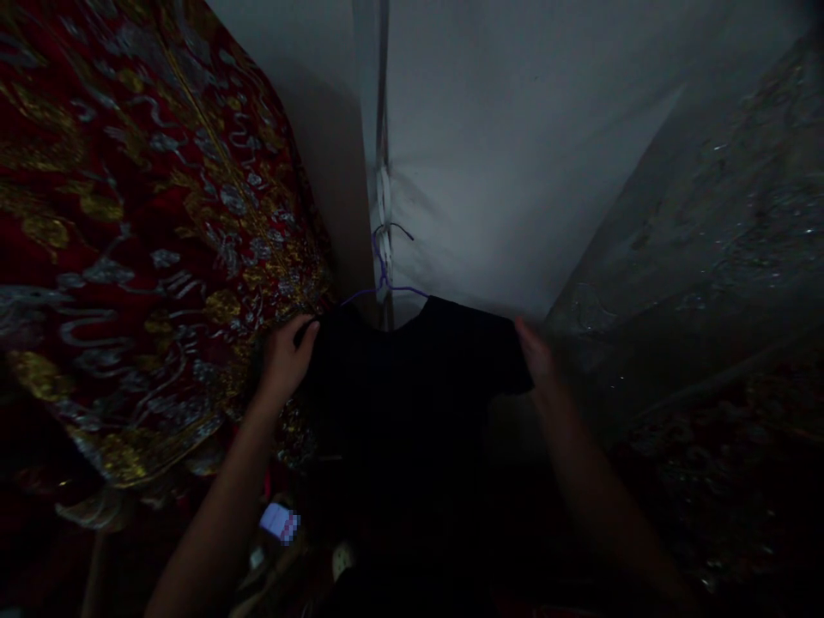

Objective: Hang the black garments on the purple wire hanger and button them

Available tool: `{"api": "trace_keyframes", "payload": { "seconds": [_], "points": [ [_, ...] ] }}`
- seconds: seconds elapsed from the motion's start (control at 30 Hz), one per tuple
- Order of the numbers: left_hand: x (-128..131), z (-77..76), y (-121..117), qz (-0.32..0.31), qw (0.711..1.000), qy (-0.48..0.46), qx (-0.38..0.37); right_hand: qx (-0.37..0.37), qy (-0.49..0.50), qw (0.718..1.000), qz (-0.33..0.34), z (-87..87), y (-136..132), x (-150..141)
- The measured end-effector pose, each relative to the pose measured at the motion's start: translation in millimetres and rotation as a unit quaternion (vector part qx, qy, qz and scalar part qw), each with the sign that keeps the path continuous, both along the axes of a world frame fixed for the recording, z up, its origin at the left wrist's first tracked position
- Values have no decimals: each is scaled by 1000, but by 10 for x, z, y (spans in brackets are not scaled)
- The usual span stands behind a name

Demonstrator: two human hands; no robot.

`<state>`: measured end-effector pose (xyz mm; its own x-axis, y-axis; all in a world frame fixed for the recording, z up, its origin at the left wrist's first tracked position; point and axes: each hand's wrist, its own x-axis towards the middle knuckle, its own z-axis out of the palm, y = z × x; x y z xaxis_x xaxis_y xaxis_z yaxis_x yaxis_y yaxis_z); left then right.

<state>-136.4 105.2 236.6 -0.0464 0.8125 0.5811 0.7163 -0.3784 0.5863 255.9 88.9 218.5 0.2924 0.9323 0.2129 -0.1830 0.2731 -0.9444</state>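
Between both hands (412, 356) hangs a black shirt (412, 386).

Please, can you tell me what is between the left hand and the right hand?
Between the left hand and the right hand is a black short-sleeved shirt on a purple hanger; the head view shows it.
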Motion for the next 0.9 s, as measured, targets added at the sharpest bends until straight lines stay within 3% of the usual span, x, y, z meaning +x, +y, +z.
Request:
{"api": "trace_keyframes", "payload": {
  "seconds": [0.2, 0.3, 0.33, 0.4, 0.47, 0.5, 0.53, 0.6, 0.67, 0.73, 0.83, 0.9],
  "points": [
    [305, 396, 128, -63, 996, -7, 56, 38, 2, 999, 34, 443, -102, -222],
    [361, 415, 229, -66, 997, -29, 29, 27, -45, 982, 181, 593, -326, -421],
    [361, 382, 261, -62, 997, -49, 16, 30, -70, 962, 261, 609, -413, -479],
    [351, 286, 311, -62, 994, -94, -9, 48, -134, 890, 433, 590, -556, -575],
    [361, 186, 328, -87, 988, -121, -25, 66, -198, 827, 522, 495, -611, -654],
    [384, 147, 321, -115, 985, -123, -31, 66, -224, 823, 517, 417, -595, -690],
    [424, 119, 303, -155, 980, -120, -37, 64, -244, 841, 479, 317, -550, -722],
    [557, 106, 235, -262, 957, -109, -56, 56, -271, 901, 334, 68, -394, -775],
    [753, 149, 135, -384, 913, -104, -90, 49, -279, 940, 191, -199, -195, -799],
    [977, 237, 18, -492, 854, -108, -133, 55, -271, 955, 110, -422, -21, -781],
    [1245, 379, -131, -580, 782, -134, -183, 49, -238, 964, 110, -619, 89, -647],
    [1310, 416, -169, -596, 757, -166, -211, 15, -213, 970, 114, -677, 52, -477]
  ]
}}
